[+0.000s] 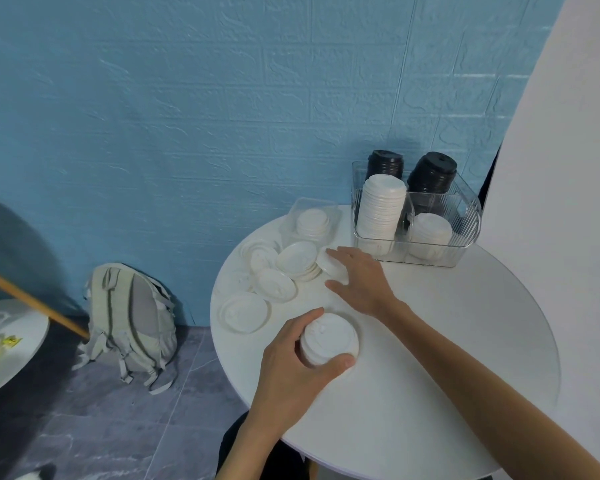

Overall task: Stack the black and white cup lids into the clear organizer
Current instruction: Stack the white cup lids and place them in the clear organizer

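On the bench, near edge: my left hand (293, 362) grips a short stack of white plastic cup lids (329, 338), thumb curled round the near side, fingers round the far side; the stack stands on the round white bench (430, 358).
Right hand: my right hand (359, 278) reaches across to the loose lids, its fingers curled over one tilted white lid (329, 263) and its thumb on the bench surface; I cannot tell whether that lid is lifted or only touched.
Loose lids: a scatter of white plastic lids (278, 271) lies at the left part of the bench, some overlapping, some flat, one large lid (245, 311) lying apart nearest me.
Small tray: a shallow clear plastic tray (310, 216) at the far edge holds a low pile of white lids.
Organizer: the clear ribbed plastic organizer (465, 233) stands at the far right of the bench, against the blue brick-pattern wall (187, 116).
Organizer, front: a tall white lid stack (381, 213) fills the front left compartment; a shorter white lid stack (429, 233) sits in the front right.
Organizer, back: two black lid stacks (432, 176) rise from the back compartments.
Floor: a pale grey-green backpack (129, 320) leans on the wall over grey tiles.
Far left: a second round white table (18, 341) shows at the edge.
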`<state>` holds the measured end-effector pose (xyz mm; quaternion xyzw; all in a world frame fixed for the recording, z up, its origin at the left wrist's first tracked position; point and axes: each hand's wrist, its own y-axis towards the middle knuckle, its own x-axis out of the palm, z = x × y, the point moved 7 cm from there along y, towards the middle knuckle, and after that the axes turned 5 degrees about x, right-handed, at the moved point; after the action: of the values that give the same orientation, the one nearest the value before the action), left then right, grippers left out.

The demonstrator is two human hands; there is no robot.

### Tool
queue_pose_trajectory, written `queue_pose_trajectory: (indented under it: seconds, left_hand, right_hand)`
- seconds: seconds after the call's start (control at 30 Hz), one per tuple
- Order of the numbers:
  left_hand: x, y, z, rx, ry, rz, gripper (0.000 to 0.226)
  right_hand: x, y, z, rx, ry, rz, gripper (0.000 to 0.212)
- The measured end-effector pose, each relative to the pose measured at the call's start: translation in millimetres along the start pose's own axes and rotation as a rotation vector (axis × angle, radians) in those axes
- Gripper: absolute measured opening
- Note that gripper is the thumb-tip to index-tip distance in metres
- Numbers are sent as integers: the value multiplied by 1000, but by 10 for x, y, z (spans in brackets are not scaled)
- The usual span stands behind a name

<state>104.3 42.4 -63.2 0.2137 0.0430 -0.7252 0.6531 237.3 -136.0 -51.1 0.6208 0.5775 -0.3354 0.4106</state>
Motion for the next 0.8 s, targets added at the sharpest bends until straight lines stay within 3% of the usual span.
queue_pose_trajectory:
  seconds: [0.2, 0.33, 0.47, 0.67, 0.8]
  left_hand:
    - [4, 6, -14, -10, -11, -9, 68]
    - [13, 2, -15, -23, -21, -12, 67]
    - [25, 1, -13, -32, -35, -29, 66]
    - [46, 9, 11, -32, -71, -13, 73]
    - [31, 23, -18, -41, -98, 2, 98]
  right_hand:
    - [-65, -82, 80, 23, 71, 40, 49]
    - [-330, -299, 140, 68, 211, 183, 38]
    - [-594, -652, 109, 82, 388, 270, 40]
    - [-555, -1203, -109, -14, 620, 102, 42]
    - [-485, -1325, -198, -132, 530, 39, 38]
